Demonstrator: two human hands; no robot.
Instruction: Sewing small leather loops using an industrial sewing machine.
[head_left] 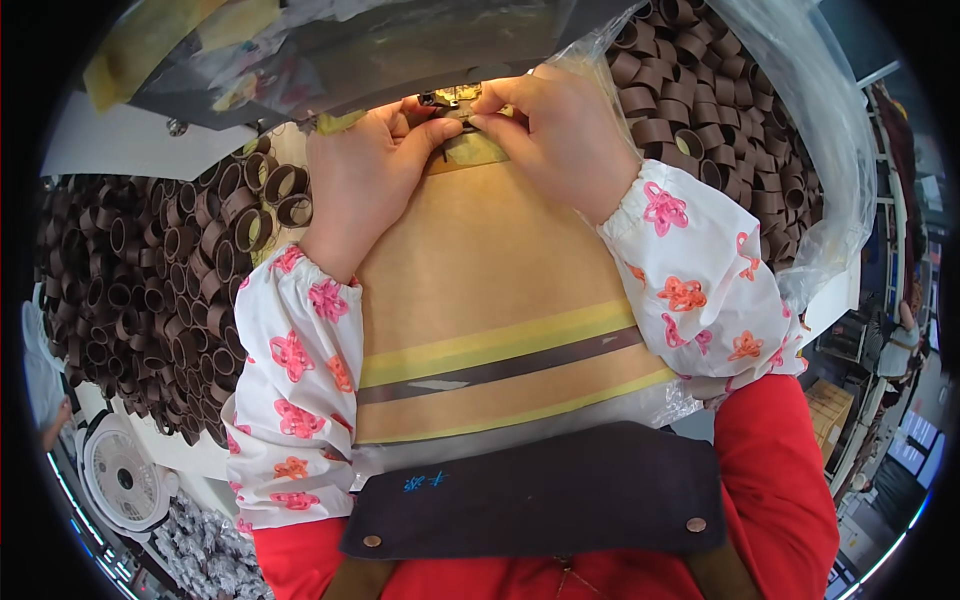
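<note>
Under the dark head of a sewing machine (350, 60), a lamp lights the presser foot (455, 95). Both my hands meet right in front of it. My left hand (365, 165) is closed, thumb and fingers pinched at the left side of a small dark piece (462, 118). From the other side my right hand (560, 125) pinches it too, with the fingertips close to the foot. The fingers cover most of the piece, so its full shape is hidden. Below them spreads a tan covered work surface (480, 240) with yellow and dark tape strips across it.
Many brown loops (150, 270) are heaped left of the work surface. More brown loops (715, 110) lie at the right in a clear plastic bag (830, 120). A white fan (125, 470) stands at lower left, and a dark apron flap (540, 490) lies at the near edge.
</note>
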